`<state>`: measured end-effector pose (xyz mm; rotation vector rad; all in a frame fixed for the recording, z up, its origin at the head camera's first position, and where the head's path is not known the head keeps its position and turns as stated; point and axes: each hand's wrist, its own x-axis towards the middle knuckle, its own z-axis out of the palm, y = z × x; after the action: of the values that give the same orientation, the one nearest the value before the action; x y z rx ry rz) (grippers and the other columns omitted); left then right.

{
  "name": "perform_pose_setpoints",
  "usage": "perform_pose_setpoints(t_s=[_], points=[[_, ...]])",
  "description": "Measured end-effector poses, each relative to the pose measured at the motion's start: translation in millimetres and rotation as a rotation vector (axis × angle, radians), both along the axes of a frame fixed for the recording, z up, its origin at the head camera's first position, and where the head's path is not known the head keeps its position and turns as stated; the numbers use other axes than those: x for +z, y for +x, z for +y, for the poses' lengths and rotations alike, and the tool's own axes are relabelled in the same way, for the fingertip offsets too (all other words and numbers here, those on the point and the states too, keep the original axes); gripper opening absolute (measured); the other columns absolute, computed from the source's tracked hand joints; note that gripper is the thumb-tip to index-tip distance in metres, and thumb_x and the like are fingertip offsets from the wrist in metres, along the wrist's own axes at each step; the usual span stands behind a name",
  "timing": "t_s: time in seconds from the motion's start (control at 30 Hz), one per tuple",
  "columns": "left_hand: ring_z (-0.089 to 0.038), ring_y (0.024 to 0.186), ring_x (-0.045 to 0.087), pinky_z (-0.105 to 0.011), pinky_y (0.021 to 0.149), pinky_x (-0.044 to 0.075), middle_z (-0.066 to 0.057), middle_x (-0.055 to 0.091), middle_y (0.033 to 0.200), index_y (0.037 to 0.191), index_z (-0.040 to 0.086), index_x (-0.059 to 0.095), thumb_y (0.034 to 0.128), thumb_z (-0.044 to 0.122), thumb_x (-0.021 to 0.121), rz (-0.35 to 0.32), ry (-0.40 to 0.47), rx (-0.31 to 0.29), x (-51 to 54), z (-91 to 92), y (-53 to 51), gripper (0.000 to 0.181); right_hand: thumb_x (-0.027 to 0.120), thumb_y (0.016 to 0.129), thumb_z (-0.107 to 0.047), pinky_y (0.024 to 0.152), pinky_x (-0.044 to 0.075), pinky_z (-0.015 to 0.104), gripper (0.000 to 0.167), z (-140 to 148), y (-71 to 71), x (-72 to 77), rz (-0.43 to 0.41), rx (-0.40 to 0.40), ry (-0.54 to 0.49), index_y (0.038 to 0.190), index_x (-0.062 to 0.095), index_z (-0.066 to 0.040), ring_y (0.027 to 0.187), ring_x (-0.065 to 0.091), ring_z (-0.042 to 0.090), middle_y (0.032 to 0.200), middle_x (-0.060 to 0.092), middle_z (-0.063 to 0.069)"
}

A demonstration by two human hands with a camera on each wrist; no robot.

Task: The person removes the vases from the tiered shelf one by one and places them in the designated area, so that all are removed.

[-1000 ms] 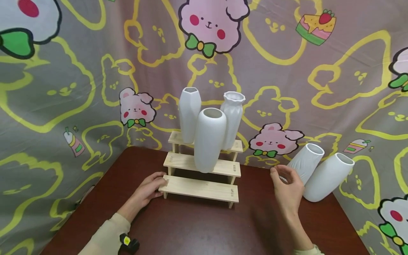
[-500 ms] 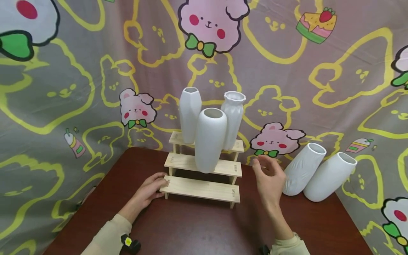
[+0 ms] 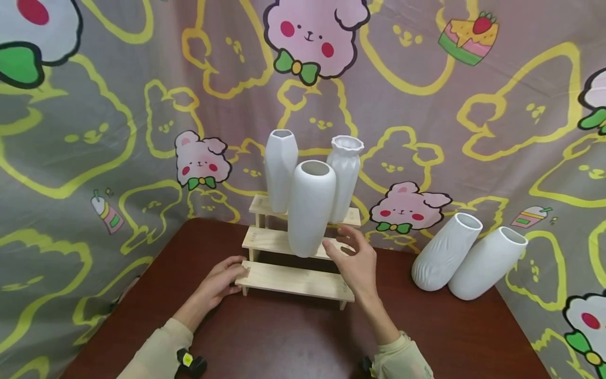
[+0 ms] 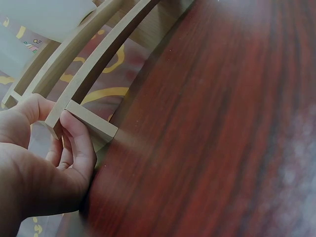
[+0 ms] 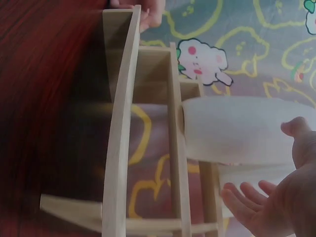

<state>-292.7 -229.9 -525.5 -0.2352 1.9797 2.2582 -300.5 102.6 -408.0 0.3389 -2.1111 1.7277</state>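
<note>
A three-step wooden display stand [image 3: 293, 280] stands on the table. My left hand [image 3: 219, 279] grips the left end of its lowest shelf; in the left wrist view, thumb and fingers of the left hand [image 4: 47, 170] pinch the board at its corner. On the middle shelf is a smooth white vase [image 3: 311, 210]. A faceted white vase [image 3: 280, 171] and a ruffled-rim white vase [image 3: 349, 163] stand on the top shelf. My right hand [image 3: 354, 263], holding nothing, is just right of the smooth vase, fingers loosely bent and thumb apart. In the right wrist view a gap separates them.
Two more white vases lean side by side at the table's right: a textured vase [image 3: 447, 252] and a plain vase [image 3: 487, 266]. The dark red-brown table [image 3: 279, 337] meets a patterned curtain [image 3: 416, 105] behind and at both sides.
My right hand has moved left from beside the textured vase to the stand, near the smooth vase. The left hand keeps its hold on the lowest shelf. All the vases stay in place.
</note>
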Motion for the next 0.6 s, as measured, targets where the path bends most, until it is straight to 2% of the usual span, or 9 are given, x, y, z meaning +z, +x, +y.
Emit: perform_pose_setpoints(t_s=[0.13,0.37,0.6], points=[[-0.017,0.085,0.059,-0.031,0.067,0.050,-0.006,0.062,0.107,0.139,0.000,0.046,0.0886,0.006,0.065,0.005,-0.003,-0.002,-0.7,-0.2,-0.5,0.054,0.091,0.077,-0.037,0.094,0.050,0.051,0.068,-14,-5.5,-3.1,-0.035,0.047,0.020,0.133,0.063,-0.010,0.113,0.063,0.030,0.125,0.064,0.007],[-0.018,0.087,0.059,-0.032,0.068,0.050,-0.007,0.061,0.110,0.140,0.001,0.046,0.0888,0.008,0.065,0.005,-0.017,0.002,0.0,0.2,-0.7,0.055,0.092,0.074,-0.040,0.094,0.051,0.048,0.078,-37,-12.5,-9.9,-0.075,0.084,0.023,0.139,0.058,-0.015,0.116,0.060,0.028,0.129,0.061,0.006],[-0.018,0.086,0.059,-0.032,0.067,0.050,-0.007,0.062,0.109,0.139,0.001,0.047,0.0884,0.006,0.065,-0.001,-0.012,0.009,0.0,-0.5,-1.7,0.054,0.093,0.072,-0.041,0.094,0.051,0.047,0.082,-48,-15.2,-17.9,-0.068,0.048,0.006,0.140,0.056,-0.015,0.113,0.062,0.029,0.131,0.060,0.010]])
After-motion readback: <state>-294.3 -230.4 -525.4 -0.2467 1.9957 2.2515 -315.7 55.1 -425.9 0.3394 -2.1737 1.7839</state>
